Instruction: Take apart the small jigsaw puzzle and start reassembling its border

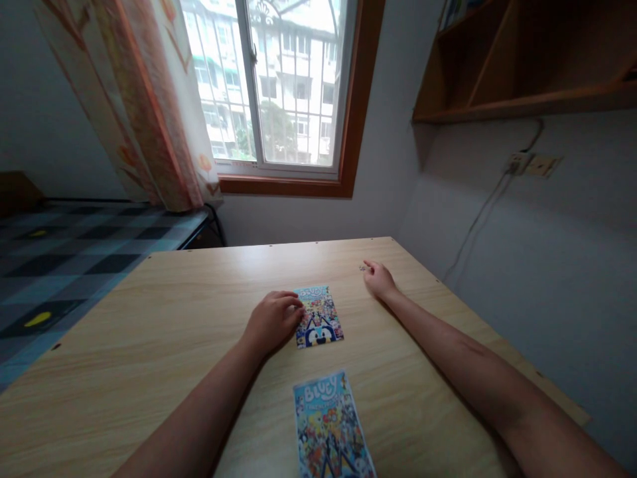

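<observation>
A small colourful picture sheet (321,315), with a blue cartoon dog's face along its near edge, lies flat on the wooden table (174,345). My left hand (275,321) rests on its left edge, fingers bent and lying over the border. Farther right, my right hand (380,280) is low over the table with its fingers curled and the index finger reaching forward. At its fingertips are a few tiny dark-and-light bits (362,268), too small to make out. Closer to me lies a larger matching "Bluey" picture (329,425), its near end cut off by the frame.
A bed with a checked cover (99,259) stands left of the table, below a patterned curtain (134,99) and a barred window (293,86). On the right wall are a wooden shelf (497,99) and a socket with a cable (520,162).
</observation>
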Demonstrator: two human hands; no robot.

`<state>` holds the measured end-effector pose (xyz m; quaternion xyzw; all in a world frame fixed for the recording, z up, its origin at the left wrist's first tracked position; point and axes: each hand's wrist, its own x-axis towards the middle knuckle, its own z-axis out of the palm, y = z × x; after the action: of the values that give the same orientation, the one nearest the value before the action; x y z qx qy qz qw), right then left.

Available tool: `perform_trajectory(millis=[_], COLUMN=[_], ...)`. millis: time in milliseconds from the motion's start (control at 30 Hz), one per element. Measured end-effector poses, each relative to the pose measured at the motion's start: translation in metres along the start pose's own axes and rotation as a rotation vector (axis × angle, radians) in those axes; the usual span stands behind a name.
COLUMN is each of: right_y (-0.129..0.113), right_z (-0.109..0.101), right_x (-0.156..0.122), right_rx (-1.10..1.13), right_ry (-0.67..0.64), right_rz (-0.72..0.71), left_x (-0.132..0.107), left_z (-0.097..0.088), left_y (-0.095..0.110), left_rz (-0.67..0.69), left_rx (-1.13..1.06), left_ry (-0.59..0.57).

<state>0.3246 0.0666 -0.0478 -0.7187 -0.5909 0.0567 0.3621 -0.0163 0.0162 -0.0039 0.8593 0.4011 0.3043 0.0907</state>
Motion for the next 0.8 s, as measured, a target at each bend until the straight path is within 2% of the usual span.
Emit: perform_trajectory(millis=[100,200,367,500,667,733,800], right_y=[-0.004,-0.008,-0.015,-0.022,-0.047,-0.064,-0.082], right_z=[-0.005,-0.011,-0.018,-0.022,-0.019,-0.017,-0.017], right_x=[0.009,0.015,0.018,0.011,-0.005,-0.013,-0.022], right_rx=[-0.099,-0.178,-0.225,-0.181,0.016,0.238,0.519], right_ry=[-0.047,-0.091,-0.141,-0.197,-0.324,-0.396,-0.534], right_rz=[-0.001,0.005,0.010,-0.043,-0.212,-0.246,-0.184], left_x=[0.001,0.002,0.001,0.000,-0.001,-0.001,-0.002], left_z=[0.003,0.005,0.005,0.004,0.005,0.004,0.003], left_y=[-0.007,-0.010,-0.007,-0.002,0.007,0.012,0.016], left_rz=[-0.040,-0.063,-0.061,-0.047,-0.007,0.029,0.081], left_rx=[-0.010,-0.002,0.004,0.031,0.049,0.040,0.035], left_ry=[0.135,0.208,0.213,0.205,0.226,0.232,0.238])
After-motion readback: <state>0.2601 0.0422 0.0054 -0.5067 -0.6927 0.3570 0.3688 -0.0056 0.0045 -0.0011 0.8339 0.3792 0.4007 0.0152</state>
